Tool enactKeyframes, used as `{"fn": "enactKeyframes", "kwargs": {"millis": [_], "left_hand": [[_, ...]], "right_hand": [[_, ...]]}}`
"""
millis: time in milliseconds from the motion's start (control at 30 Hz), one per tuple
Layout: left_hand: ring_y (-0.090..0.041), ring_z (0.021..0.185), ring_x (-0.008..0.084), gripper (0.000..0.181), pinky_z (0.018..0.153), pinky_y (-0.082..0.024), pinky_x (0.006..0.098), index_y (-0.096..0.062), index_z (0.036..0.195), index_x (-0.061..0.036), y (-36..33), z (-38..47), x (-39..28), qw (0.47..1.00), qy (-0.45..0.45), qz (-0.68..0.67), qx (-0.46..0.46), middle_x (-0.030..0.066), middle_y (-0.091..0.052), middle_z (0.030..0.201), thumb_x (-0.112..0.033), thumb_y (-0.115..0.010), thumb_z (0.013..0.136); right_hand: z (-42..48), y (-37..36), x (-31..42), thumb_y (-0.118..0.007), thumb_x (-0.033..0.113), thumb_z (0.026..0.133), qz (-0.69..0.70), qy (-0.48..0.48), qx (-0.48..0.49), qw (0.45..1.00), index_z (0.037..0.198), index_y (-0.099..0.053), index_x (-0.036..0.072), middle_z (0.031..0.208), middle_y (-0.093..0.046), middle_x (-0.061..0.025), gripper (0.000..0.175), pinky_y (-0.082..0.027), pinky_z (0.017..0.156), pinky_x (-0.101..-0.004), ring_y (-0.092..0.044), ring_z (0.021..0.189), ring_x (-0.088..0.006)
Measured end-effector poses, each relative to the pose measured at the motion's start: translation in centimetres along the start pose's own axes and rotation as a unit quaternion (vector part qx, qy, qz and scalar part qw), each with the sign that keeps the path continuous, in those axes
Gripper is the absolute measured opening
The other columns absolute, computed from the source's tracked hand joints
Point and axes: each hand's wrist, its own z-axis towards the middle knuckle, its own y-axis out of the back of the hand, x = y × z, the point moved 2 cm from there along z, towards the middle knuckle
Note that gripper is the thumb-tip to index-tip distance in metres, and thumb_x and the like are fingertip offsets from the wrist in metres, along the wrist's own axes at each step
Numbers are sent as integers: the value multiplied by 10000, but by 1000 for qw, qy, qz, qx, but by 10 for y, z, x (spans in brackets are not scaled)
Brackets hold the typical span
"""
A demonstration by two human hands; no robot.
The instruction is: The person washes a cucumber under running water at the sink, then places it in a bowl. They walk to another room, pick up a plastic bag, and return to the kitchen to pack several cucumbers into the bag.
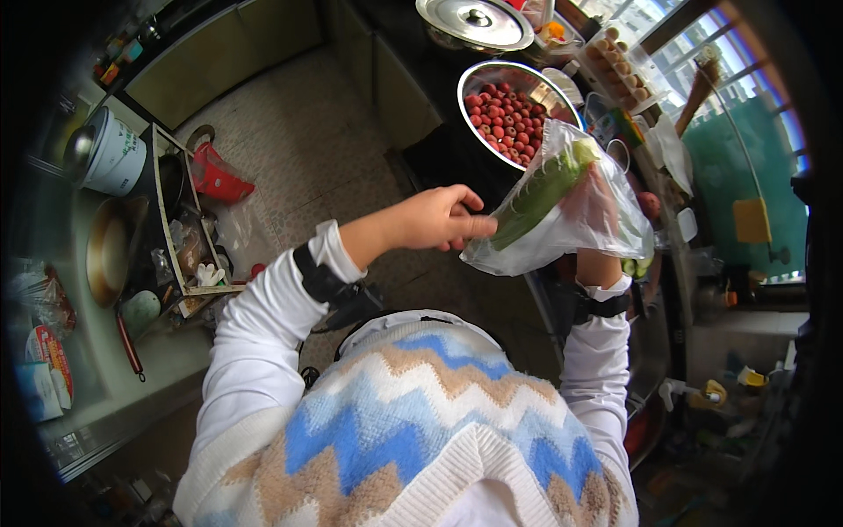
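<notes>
A long green vegetable, perhaps a cucumber or gourd point(543, 197), lies inside a clear plastic bag point(507, 262). My right hand point(596, 204) is seen through the film, inside or behind the bag, with the vegetable beside it; the blurred film hides how its fingers lie. At the bag's left edge is my left hand point(441, 219), its fingers apart and slightly curled, the thumb near the film. Whether it touches the bag is unclear. Just beyond the bag stands a steel bowl point(466, 122) of small red fruits point(504, 122), partly covered by the plastic.
A lidded steel pot point(475, 18) and an egg tray point(616, 69) stand near the window. Cucumber slices point(635, 267) show beside my right wrist. Across the floor on the left are a red dustpan-like container point(220, 176), a metal-framed rack point(172, 224), a wok point(108, 250) and a white bucket point(118, 158).
</notes>
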Motion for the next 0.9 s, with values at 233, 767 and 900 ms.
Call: {"fn": "enactKeyframes", "kwargs": {"millis": [233, 767, 900], "left_hand": [[-651, 783, 139, 564, 692, -515, 263, -460, 1207, 39, -15, -14, 12, 995, -60, 42, -63, 126, -672, 892, -208, -743, 788], [-596, 739, 86, 192, 670, -498, 232, -618, 947, -14, -12, -3, 17, 986, -100, 17, -131, 23, -645, 826, -202, -613, 907], [-602, 777, 89, 209, 682, -505, 238, -607, 982, -18, -12, -7, 18, 985, -54, -89, -138, 24, -640, 865, -209, -627, 900]], "right_hand": [[-14, 7, 9, -471, 287, 990, -17, 76, -23, 997, 1238, -512, 18, 1044, -593, -25, 369, -455, 810, -235, -555, 890, -112], [-26, 41, 5, -417, 303, 994, -57, 134, 14, 989, 1357, -406, 38, 1285, -493, -65, 450, -414, 953, -304, -508, 1090, -164], [-30, 47, 9, -416, 293, 995, -36, 147, 100, 983, 1395, -364, 45, 1310, -467, -74, 473, -392, 993, -318, -479, 1133, -185]]}}
